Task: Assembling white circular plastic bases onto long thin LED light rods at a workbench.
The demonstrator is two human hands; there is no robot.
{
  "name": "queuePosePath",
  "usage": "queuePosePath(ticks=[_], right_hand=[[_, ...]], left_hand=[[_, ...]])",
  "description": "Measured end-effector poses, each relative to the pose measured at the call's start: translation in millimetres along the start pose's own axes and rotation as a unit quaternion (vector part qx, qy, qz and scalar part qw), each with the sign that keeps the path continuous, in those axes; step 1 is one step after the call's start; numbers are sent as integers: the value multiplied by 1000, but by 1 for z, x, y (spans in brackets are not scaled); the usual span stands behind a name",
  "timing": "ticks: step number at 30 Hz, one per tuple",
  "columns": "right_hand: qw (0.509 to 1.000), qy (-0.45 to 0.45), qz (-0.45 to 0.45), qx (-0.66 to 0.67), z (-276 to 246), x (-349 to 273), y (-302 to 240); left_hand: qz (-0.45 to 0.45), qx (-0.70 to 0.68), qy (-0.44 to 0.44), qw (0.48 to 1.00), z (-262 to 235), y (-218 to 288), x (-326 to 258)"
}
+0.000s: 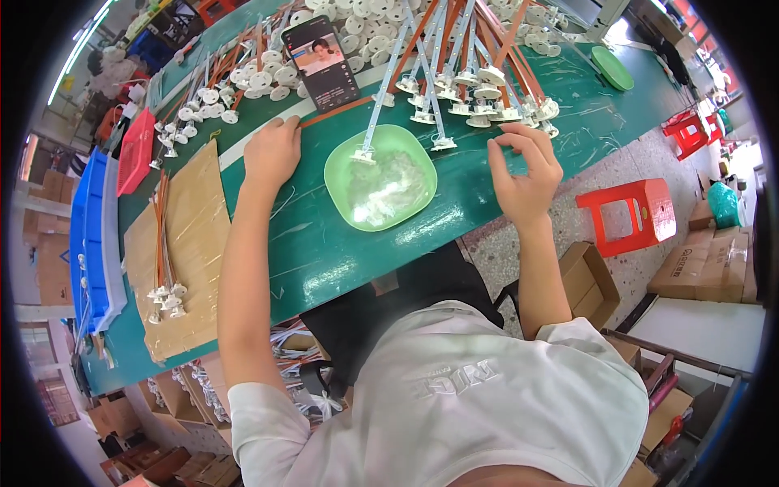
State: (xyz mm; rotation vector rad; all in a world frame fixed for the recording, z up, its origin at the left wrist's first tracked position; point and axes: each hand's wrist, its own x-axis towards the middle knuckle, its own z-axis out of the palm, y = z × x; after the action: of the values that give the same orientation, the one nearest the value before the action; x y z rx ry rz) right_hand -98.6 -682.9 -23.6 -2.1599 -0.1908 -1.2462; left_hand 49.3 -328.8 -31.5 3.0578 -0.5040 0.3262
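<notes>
My left hand [273,152] rests on the green table by the lower left corner of an upright phone [323,69], its fingers curled in; anything within them is hidden. My right hand [527,174] is bent to the right of the bowl, thumb and index finger close together in a pinch. Whatever they may hold is too small to make out. Between the hands is a light green square bowl [334,183] with clear, shiny material inside. One white-and-blue strip [376,122] with a white round base leans over its far rim. Beyond my right hand, several strips with white discs [479,89] are bunched together.
A pile of white discs [365,28] covers the far table. To the left are a cardboard sheet [195,235] with brown strips, a blue tray [96,243] and a red basket [135,152]. A red stool [626,215] and an open carton [588,284] stand at right.
</notes>
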Motion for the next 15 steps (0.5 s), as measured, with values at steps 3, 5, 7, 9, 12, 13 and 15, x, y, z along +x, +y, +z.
queuePosePath(ticks=[3,5,7,9,12,13,15], right_hand=[[999,26,8,-26,-15,10,12],[997,63,-6,-43,-23,23,18],[996,41,-4,-81,-25,39,22],[996,12,-16,-90,-15,52,25],[988,-38,-48,-145,4,66,36],[988,-51,-44,-138,11,70,40],[994,-56,-12,-96,13,71,46]], left_hand=[[69,-85,71,991,8,-5,8],[69,-114,91,987,14,-7,9],[84,-116,107,984,19,-8,7],[79,-104,105,986,18,-8,5],[58,-123,99,986,7,2,-3],[64,-141,150,976,-1,7,-8],[73,-159,204,963,-21,22,-23]])
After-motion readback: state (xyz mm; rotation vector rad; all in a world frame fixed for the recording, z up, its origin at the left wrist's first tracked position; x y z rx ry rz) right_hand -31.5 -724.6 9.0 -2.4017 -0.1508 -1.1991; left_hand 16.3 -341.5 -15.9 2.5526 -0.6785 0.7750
